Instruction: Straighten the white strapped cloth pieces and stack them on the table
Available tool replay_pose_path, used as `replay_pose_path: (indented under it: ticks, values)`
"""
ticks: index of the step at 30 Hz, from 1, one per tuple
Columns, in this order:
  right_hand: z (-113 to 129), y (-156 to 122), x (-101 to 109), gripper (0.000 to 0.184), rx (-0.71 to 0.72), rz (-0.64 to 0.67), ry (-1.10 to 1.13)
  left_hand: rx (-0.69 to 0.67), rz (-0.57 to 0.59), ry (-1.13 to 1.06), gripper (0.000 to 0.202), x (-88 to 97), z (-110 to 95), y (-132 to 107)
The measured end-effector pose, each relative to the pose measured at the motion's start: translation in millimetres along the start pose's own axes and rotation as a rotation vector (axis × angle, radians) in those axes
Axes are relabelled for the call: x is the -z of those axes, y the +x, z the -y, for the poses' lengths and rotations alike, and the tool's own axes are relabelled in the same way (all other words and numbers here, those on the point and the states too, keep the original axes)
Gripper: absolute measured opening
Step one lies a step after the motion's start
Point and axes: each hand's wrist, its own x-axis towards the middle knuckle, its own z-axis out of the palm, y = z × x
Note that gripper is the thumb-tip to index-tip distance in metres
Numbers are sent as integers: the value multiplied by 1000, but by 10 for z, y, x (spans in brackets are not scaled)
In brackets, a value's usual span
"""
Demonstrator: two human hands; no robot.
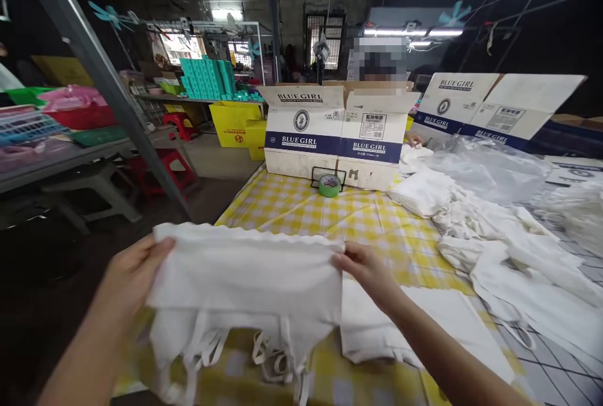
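Observation:
A white camisole (249,274) with a scalloped edge is stretched out over the table, its thin straps hanging down in loops. My left hand (136,264) pinches its left upper corner between thumb and fingers. At the opposite corner, my right hand (360,268) grips the same scalloped edge. Beneath my right forearm lies a folded white garment (438,305) on the checked cloth, partly hidden by the arm. To the right, a loose heap of white garments (499,242) with straps spreads across the table.
A yellow checked tablecloth (292,205) covers the table. Green tape (329,185) sits in front of a Blue Girl carton (301,123). Clear plastic (490,164) and another carton (499,104) are at right. A person (381,70) sits behind. A metal post (108,73) slants at left.

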Motion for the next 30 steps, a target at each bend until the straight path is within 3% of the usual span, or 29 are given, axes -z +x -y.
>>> replay_pose_path:
  ticks: [2,3,6,8,11,13,16,18,19,20,24,27,30]
  values:
    - [-373,342,-198,27,-113,-58,-42,-127,136,312,52,-336,71,329]
    - [-547,477,-286,27,-195,-97,-116,-142,171,377,48,-498,114,454]
    - [-917,712,-469,26,-260,-172,-211,-140,237,509,39,-865,251,658]
    - [-1021,760,-518,25,-263,-214,-256,-110,250,586,40,-978,313,685]
    - [-1053,775,-496,18,-275,-262,-320,-69,255,695,43,-995,284,624]
    - [-1047,777,-412,14,-295,-262,-342,-151,200,824,45,-972,169,507]
    - [-1017,725,-140,17,-329,-227,-340,-437,29,933,48,-998,-106,126]
    - [-977,613,142,20,-333,-223,-356,-530,8,801,46,-1109,-317,-287]
    - [-958,528,309,21,-336,-231,-378,-525,38,678,41,-1200,-423,-528]
    - [-945,423,488,22,-343,-245,-410,-498,139,588,38,-1313,-526,-779]
    - [-1016,-170,1257,27,-446,-339,-573,-316,498,507,26,-1895,-872,-1636]
    - [-1177,-710,1765,29,-590,-451,-768,-248,566,607,35,-2301,-991,-1940]
    - [-1341,-1177,2065,29,-758,-475,-900,-277,549,698,40,-2546,-987,-2002]
